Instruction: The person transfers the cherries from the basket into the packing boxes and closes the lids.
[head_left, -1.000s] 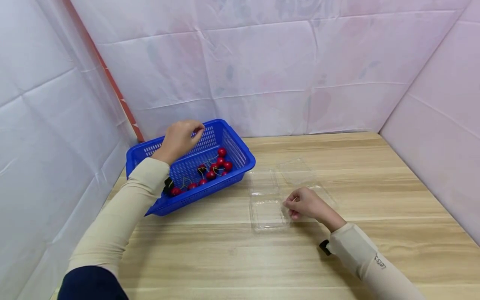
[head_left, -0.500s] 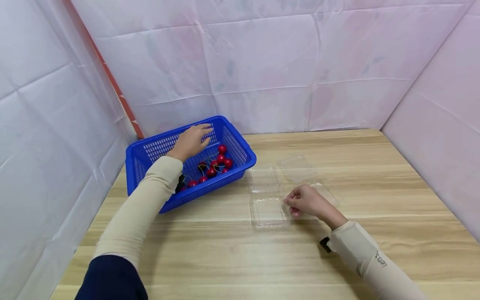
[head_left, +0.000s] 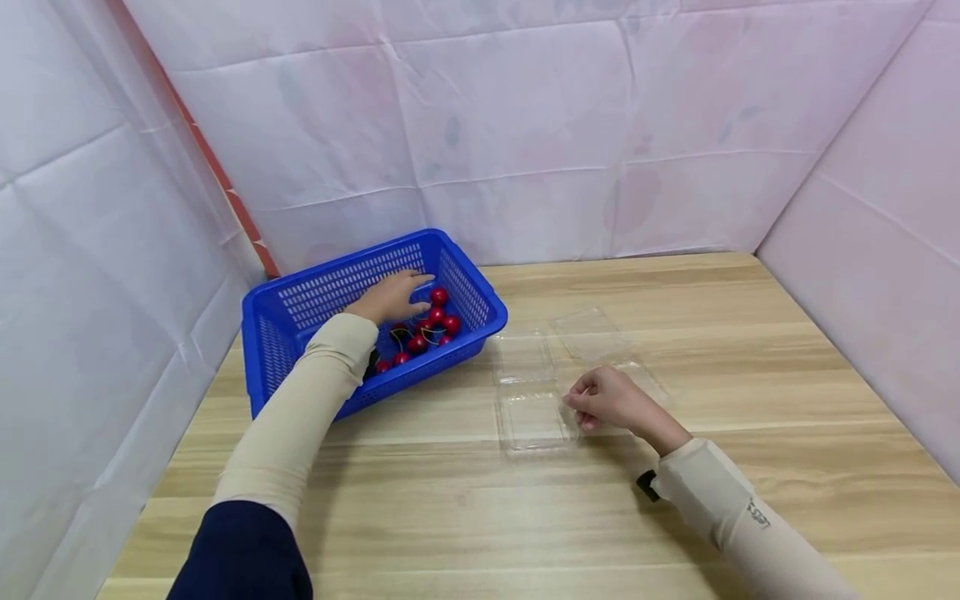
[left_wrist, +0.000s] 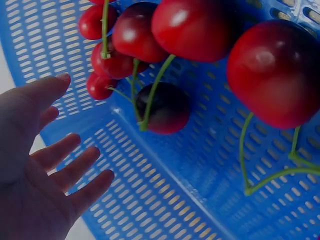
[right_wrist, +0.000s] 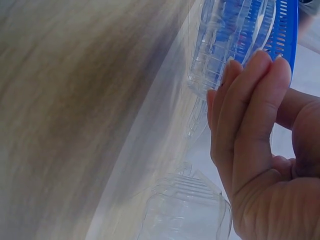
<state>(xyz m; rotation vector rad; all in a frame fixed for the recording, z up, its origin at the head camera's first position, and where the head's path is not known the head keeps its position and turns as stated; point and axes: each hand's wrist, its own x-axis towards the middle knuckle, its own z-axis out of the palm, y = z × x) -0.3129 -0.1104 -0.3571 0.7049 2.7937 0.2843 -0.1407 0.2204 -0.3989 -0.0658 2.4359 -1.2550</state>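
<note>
My left hand (head_left: 390, 296) reaches into the blue plastic basket (head_left: 427, 375), its fingers spread and holding nothing. Red cherries (head_left: 437, 316) with green stems lie on the basket floor just beyond and below that hand. The left wrist view has the thumb and fingers apart near the cherries (left_wrist: 195, 27), none of them touched. At the right, my right hand (head_left: 611, 400) pinches the edge of an open clear plastic box (head_left: 532, 423). From the right wrist view, the curled fingers (right_wrist: 255, 115) are at the box's rim; the thumb's contact is partly hidden.
Behind the pinched box sits another clear compartment (head_left: 525, 358). Two more clear plastic pieces, one farther back (head_left: 591, 333) and one by the right hand (head_left: 643, 382), lie on the wooden table (head_left: 450, 517). White cloth walls (head_left: 525, 125) enclose the table's back and sides.
My left hand has moved right and down into the basket, and its fingers have spread from a curled pose. The right hand keeps its place at the box edge.
</note>
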